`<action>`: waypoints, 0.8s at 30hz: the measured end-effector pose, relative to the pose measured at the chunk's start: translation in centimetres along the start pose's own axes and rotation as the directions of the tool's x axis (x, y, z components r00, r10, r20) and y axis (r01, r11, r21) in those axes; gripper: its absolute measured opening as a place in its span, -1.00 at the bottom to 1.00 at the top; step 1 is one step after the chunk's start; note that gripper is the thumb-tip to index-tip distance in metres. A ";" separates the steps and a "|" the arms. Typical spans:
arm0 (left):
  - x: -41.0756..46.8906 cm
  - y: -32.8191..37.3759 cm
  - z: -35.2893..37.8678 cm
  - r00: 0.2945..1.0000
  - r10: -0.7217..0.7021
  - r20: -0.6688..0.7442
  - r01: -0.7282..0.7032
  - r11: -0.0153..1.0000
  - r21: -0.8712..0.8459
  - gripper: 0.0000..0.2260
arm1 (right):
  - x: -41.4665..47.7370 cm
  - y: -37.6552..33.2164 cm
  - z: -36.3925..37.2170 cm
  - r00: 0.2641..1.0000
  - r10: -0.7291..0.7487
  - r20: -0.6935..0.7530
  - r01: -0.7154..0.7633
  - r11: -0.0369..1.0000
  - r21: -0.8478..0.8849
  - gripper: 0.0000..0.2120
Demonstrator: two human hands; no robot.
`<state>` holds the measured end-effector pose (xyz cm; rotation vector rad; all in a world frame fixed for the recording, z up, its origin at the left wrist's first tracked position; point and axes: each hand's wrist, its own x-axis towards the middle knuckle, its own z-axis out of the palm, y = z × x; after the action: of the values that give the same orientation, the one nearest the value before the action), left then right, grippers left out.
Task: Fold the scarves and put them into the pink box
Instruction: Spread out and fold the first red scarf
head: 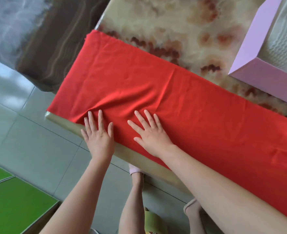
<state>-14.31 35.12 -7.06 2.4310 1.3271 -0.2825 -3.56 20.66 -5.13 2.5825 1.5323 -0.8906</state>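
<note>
The red scarf (156,85) is soft, matt cloth, smooth except for a few creases. Under the scarf, the table top (173,27) is smooth and shiny, with a marble-like print. Beyond the scarf, the pink box (266,81) has smooth, matt walls. Below the scarf, the grey floor tiles (29,141) look smooth and a little shiny.

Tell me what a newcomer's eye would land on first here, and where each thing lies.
First the bright red scarf, spread as a long band along the near edge of the marbled table. Next the left hand and the right hand, both pressing flat on it with straight fingers, toward its left end. Then the pink box, standing on the table at the upper right.
</note>
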 end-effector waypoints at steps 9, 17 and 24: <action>5.7 -2.9 -2.4 0.998 -0.047 -0.046 0.044 0.997 -0.061 -0.50 | 11.3 -3.7 -4.4 0.994 -0.108 -0.010 0.107 0.990 -0.093 -0.43; 9.4 -4.7 -3.9 0.990 -0.106 -0.093 0.096 0.989 -0.109 -0.54 | 17.3 -5.1 -6.5 0.992 -0.124 -0.010 0.121 0.983 -0.135 -0.43; 14.9 -6.5 -7.0 0.965 -0.263 0.006 0.259 0.945 -0.200 -0.62 | 23.0 -4.8 -9.7 0.993 -0.113 -0.032 0.108 0.987 -0.120 -0.46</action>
<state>-11.70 52.66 -7.12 2.0998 1.6072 -0.1808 5.36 44.43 -6.65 2.4680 1.6976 -0.7368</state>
